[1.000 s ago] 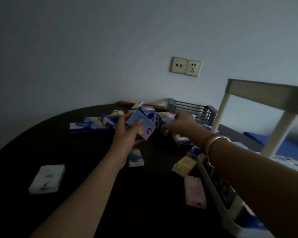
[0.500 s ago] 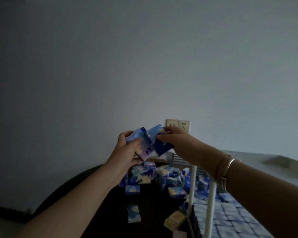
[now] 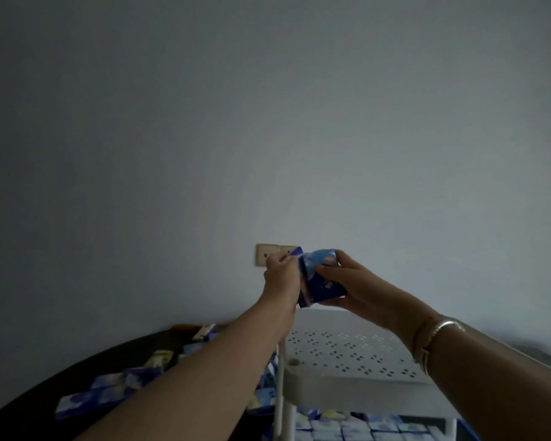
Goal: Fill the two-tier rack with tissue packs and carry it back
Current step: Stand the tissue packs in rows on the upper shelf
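Both hands are raised in front of the wall, above the white two-tier rack (image 3: 347, 381). My left hand (image 3: 280, 276) and my right hand (image 3: 347, 284) together grip a small bundle of blue tissue packs (image 3: 320, 278) between them. The rack's perforated top tier (image 3: 341, 350) lies bare right below the hands. Its lower tier (image 3: 363, 429) is lined with rows of blue packs. More loose tissue packs (image 3: 115, 389) lie scattered on the dark round table (image 3: 29, 405) to the left.
A double wall socket (image 3: 268, 254) sits on the pale wall just behind my left hand. A bracelet (image 3: 436, 337) circles my right wrist. The rack's white legs (image 3: 279, 405) stand at the table's right edge.
Both hands have carried the packs to the right and over the rack's top tier. The view has tilted further up, so the table pile has dropped low in the frame.
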